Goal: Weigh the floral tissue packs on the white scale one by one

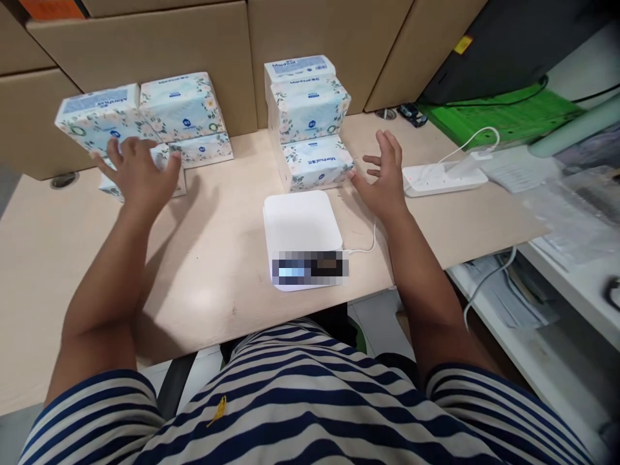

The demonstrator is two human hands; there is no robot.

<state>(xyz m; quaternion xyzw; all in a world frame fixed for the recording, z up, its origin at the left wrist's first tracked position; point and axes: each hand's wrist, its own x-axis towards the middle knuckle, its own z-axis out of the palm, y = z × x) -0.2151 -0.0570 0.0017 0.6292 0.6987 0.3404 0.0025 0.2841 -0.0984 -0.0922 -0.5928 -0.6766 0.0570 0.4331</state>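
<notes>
My left hand (138,171) hovers with fingers spread in front of the left group of tissue packs (177,106), partly covering a low pack there. My right hand (385,174) is open, fingers apart, just right of the stacked tissue packs (310,110) at the middle of the desk. Neither hand holds anything. A white scale (300,223) sits on the desk between my arms, its display blurred. The tissue packs are white and blue with a flower print.
The beige desk (217,258) is backed by cardboard boxes (145,45). A white power strip (443,177) with a cable lies right of my right hand. A green mat (494,113) and plastic sheets (571,206) lie at the far right.
</notes>
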